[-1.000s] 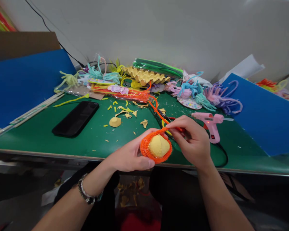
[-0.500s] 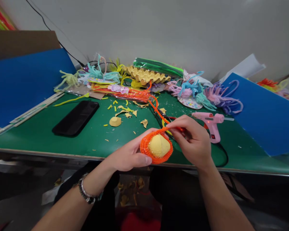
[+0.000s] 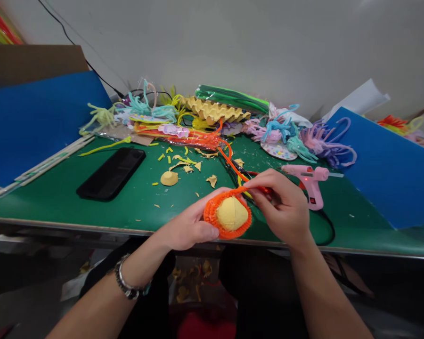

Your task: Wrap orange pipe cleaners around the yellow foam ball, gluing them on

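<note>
My left hand (image 3: 194, 226) grips a yellow egg-carton cup (image 3: 232, 213) whose sides are wound with orange pipe cleaner (image 3: 212, 219). The bare yellow dome of the cup faces up toward me. Between thumb and fingertips, my right hand (image 3: 282, 205) pinches the loose length of that pipe cleaner where it leaves the top of the cup. More orange pipe cleaner (image 3: 229, 160) runs from behind the right fingers toward the bagged bundle at the back. Dark-handled tools partly show behind my right hand, too covered to make out.
A pink glue gun (image 3: 313, 181) stands right of my right hand, its cord trailing over the edge. A black phone (image 3: 111, 174) lies at left. Carton scraps and a cut cup (image 3: 169, 178) lie mid-table. An egg carton (image 3: 214, 110) and pipe-cleaner bundles line the back; blue panels (image 3: 385, 174) flank the table.
The wrapped cup in my left hand has shifted slightly left and up. My right hand keeps its pinch on the pipe cleaner, almost unmoved.
</note>
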`<state>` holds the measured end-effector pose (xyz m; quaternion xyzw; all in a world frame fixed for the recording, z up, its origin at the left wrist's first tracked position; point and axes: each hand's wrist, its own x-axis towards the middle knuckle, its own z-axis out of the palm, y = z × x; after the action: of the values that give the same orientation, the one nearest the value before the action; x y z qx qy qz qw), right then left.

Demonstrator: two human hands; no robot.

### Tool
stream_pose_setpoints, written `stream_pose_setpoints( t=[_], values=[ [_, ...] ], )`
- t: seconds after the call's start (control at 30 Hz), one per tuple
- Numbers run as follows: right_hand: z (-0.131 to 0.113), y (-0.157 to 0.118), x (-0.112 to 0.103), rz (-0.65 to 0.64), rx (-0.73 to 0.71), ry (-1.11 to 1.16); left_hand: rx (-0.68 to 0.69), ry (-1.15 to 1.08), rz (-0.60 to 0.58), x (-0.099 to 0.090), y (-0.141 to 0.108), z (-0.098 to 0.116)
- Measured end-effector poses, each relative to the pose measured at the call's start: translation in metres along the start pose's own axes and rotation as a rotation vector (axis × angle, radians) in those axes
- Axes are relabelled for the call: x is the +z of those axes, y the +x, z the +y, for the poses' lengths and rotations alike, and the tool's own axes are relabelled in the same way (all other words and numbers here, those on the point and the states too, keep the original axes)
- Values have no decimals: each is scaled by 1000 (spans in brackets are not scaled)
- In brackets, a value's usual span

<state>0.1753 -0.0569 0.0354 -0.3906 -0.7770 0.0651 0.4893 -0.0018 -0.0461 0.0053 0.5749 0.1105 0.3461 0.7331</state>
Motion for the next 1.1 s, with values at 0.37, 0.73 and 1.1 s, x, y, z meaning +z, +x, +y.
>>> stream_pose_setpoints(
  t=[0.37,0.73,1.1],
  values=[
    [0,0,0,-4,5,6,10,48,36,-4,-1,-4],
    [1,0,1,-4,4,12,13,50,35,-7,-1,-7],
    [2,-1,1,-8,46,4,1,25,-8,-4,0,-1]
  ],
)
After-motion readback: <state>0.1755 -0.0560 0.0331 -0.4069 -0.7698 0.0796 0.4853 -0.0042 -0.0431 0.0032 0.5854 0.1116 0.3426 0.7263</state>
